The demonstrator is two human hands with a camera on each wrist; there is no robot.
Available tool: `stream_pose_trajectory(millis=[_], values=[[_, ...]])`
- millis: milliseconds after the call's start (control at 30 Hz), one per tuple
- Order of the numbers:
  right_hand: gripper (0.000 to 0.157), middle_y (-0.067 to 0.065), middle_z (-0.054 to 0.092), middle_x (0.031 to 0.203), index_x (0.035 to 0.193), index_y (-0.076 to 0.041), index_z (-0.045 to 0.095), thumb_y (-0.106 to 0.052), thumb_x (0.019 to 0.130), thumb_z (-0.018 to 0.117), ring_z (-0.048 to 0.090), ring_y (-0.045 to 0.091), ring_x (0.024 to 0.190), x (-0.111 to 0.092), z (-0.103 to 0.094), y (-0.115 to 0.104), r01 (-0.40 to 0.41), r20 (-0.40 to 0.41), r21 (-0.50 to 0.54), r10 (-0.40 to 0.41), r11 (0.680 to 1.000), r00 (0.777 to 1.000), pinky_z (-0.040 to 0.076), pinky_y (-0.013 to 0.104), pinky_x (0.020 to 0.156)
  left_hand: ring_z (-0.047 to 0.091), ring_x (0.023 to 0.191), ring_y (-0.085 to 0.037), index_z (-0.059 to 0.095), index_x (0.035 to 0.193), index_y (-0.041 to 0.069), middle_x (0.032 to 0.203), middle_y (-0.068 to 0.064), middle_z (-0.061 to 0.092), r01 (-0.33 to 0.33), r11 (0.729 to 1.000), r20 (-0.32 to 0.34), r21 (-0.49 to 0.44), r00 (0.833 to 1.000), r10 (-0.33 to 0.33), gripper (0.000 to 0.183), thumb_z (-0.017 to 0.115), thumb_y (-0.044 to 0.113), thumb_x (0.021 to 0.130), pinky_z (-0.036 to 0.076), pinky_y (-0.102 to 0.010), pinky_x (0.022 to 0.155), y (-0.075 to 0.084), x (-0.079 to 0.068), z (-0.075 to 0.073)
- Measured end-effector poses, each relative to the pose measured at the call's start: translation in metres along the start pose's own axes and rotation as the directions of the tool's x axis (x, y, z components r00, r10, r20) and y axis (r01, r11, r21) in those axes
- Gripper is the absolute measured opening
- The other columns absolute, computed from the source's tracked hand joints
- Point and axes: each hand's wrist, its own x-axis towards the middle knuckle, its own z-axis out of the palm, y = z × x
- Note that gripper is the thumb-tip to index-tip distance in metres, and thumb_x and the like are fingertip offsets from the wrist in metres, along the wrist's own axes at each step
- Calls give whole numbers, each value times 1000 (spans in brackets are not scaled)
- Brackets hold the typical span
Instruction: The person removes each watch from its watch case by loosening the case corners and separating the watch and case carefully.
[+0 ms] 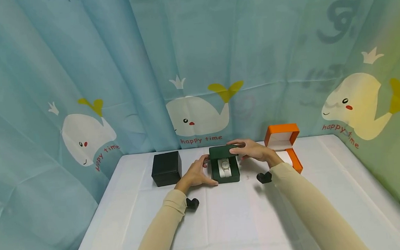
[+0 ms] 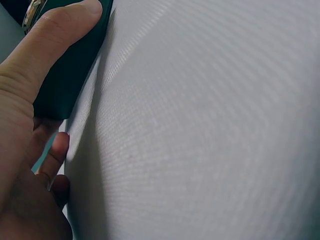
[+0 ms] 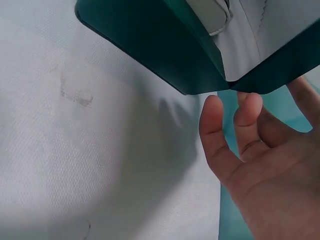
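Observation:
A dark green watch box (image 1: 229,180) sits in the middle of the table near its back edge. Its lid (image 1: 218,152) is tilted up on the far side, showing a wristwatch (image 1: 225,165) on a pale cushion. My left hand (image 1: 194,175) holds the base at its left side, the thumb (image 2: 65,30) along the front wall in the left wrist view. From the right, my right hand (image 1: 252,149) grips the lid's right end between thumb and fingers. In the right wrist view, curled fingers (image 3: 212,125) lie close by the hinge line, beside the pale lid lining.
A closed black box (image 1: 166,168) stands left of my left hand. At the right, an orange box (image 1: 295,161) stands with its lid raised, partly hidden behind my right forearm. A blue curtain with whale prints (image 1: 199,115) hangs behind the white-covered table (image 1: 221,224).

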Motion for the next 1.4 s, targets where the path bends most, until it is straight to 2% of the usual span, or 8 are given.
stream_pose_trajectory(millis=[133,300,400,567,933,1100,1300,1400], values=[[79,23,38,150,159,-2,32,-48,102,59,50,30,105,7,2,-2,-62,-45,60,65,996,997,53,51,97,53,111,-22,41,153,15,126,-8,59,0,1000,-6,4,1000,0,110,100,34,63,47,-43,100,-2,0,0],[83,17,43,115,147,1,37,-65,99,51,49,28,96,18,3,-5,-161,-108,116,174,980,979,55,49,94,52,109,-21,41,154,16,123,-7,58,18,1000,-2,7,1000,-18,110,100,34,63,47,-42,100,-3,1,2],[87,15,42,108,146,-2,32,-71,96,49,48,28,94,23,1,-9,-216,-112,144,233,966,966,54,49,95,51,107,-19,41,154,19,120,-5,57,34,999,0,6,999,-34,110,100,34,63,47,-39,98,-3,1,2],[95,18,40,115,153,-8,19,-75,93,50,46,29,98,25,-2,-14,-271,-88,194,292,943,952,52,51,99,51,104,-20,42,153,17,116,-5,57,24,1000,-6,4,1000,-24,109,101,33,62,47,-40,95,0,1,3],[97,19,41,116,154,-8,18,-75,93,50,47,30,100,25,0,-17,-282,-78,201,302,938,950,53,51,98,51,105,-20,42,153,16,117,-5,57,32,999,-10,6,999,-32,110,101,32,62,47,-40,96,-2,2,2],[99,21,43,122,155,-8,20,-77,92,50,50,33,105,23,0,-18,-277,-80,175,294,945,953,53,51,99,51,104,-20,43,152,16,116,-5,57,25,1000,-12,11,1000,-25,109,101,32,61,47,-40,95,-2,2,2],[105,27,42,143,162,-7,18,-79,92,49,56,38,118,14,-1,-20,-259,-77,98,267,961,961,54,52,99,50,100,-19,43,151,15,113,-5,56,15,1000,-8,20,1000,-15,108,101,34,62,47,-37,91,-2,1,1],[105,26,42,149,164,-10,16,-80,92,48,57,39,123,10,-2,-20,-243,-78,67,248,968,966,54,52,97,50,100,-19,44,151,15,114,-6,57,12,1000,-6,22,1000,-12,108,101,34,62,47,-37,91,-1,0,1]])
